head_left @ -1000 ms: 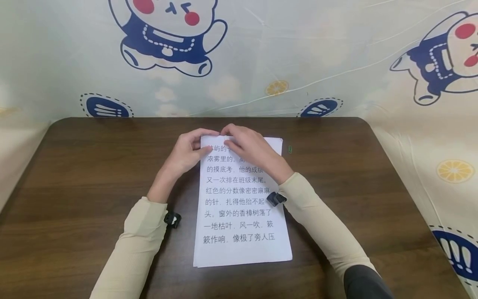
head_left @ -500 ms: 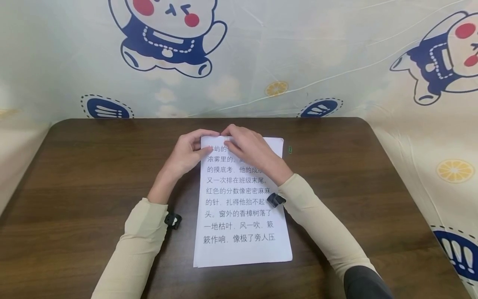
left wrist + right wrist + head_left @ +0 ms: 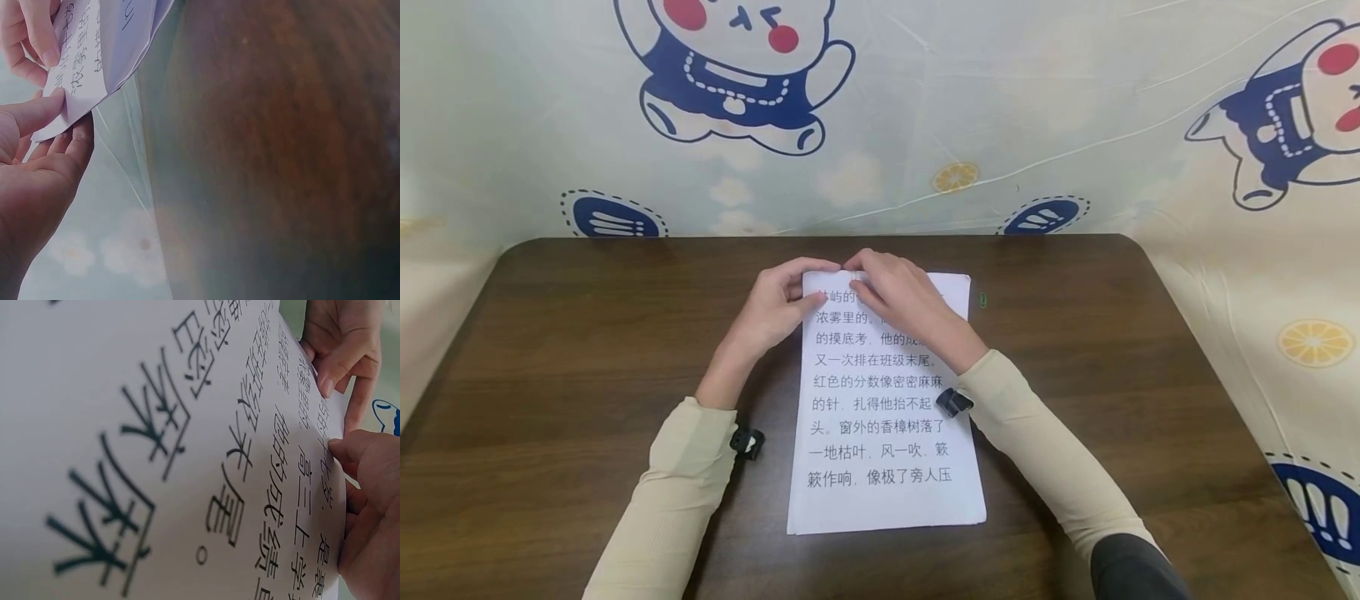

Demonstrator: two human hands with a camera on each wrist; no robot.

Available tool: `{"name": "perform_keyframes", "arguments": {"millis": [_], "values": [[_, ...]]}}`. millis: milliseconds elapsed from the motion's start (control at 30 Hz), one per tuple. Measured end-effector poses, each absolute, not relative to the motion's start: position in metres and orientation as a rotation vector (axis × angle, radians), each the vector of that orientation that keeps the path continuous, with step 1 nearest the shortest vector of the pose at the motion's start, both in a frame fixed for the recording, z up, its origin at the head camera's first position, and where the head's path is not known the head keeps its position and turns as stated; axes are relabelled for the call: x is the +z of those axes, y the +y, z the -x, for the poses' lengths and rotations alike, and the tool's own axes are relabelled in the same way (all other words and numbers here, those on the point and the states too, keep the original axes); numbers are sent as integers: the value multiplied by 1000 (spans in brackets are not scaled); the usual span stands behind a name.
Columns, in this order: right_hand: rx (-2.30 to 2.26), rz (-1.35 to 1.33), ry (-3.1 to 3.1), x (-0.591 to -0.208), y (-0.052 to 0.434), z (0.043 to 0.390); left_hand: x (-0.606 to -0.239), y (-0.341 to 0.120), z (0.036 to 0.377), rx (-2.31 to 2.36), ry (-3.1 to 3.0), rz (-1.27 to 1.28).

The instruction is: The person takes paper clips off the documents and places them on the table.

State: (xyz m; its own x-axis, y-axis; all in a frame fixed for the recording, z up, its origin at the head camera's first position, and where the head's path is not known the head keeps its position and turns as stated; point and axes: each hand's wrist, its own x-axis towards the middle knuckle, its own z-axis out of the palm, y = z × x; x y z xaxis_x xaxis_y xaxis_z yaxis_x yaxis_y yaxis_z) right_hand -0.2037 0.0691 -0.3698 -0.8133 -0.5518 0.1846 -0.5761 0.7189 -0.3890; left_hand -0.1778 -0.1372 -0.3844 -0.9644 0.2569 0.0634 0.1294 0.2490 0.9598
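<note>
A thin stack of printed paper sheets stands with its text toward the head camera, several lines of large black characters on white. At its upper left corner my left hand pinches the sheets, thumb in front and fingers behind, as the left wrist view shows. My right hand grips the top edge just beside it, thumb on the printed face and other fingers behind. Both hands' fingertips nearly meet at that edge. Whether something small sits between the right fingertips is hidden. A green paper clip lies right of the sheets.
The dark brown wooden table extends to both sides of the sheets. Behind it hangs a pale curtain with cartoon figures. Small black cameras are strapped at the wrists, over cream sleeves.
Almost nothing differs. Both hands keep their hold at the top edge, and the sheets shift only very slightly.
</note>
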Motion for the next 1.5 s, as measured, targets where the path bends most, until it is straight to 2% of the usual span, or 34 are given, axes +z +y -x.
{"name": "perform_keyframes", "arguments": {"millis": [1500], "values": [[805,-868,-2771,-373,69,201,-380,-134,175,1782,2421,-345]]}}
